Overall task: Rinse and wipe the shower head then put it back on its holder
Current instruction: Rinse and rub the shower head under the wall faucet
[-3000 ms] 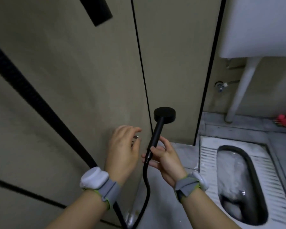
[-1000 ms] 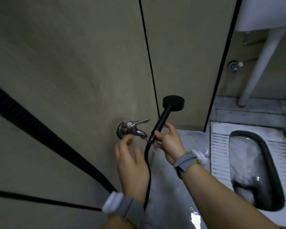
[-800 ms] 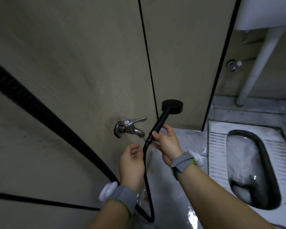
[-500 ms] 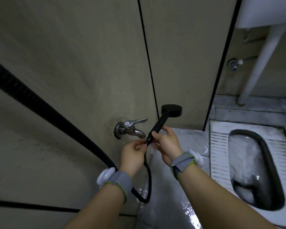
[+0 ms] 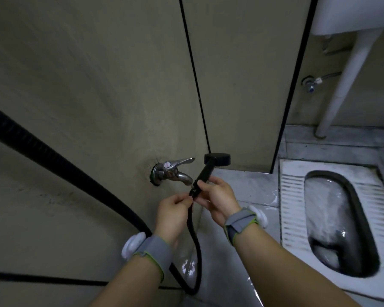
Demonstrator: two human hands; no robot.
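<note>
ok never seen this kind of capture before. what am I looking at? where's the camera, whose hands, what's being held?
There is no machine here: a person works with bare hands, and one wide-angle camera worn on the head looks forward and down, so the arms come in from the bottom edge. Each wrist carries a grey band with a white puck; what these do the picture does not say.

The right hand grips the handle of a black shower head, with its round face pointing away, up the frame. The left hand pinches the black hose just below the handle; the hose loops down toward the wet floor.

A metal tap sticks out of the beige wall, just left of the handle. To the right lies a squat toilet, with a white pipe above it.
</note>
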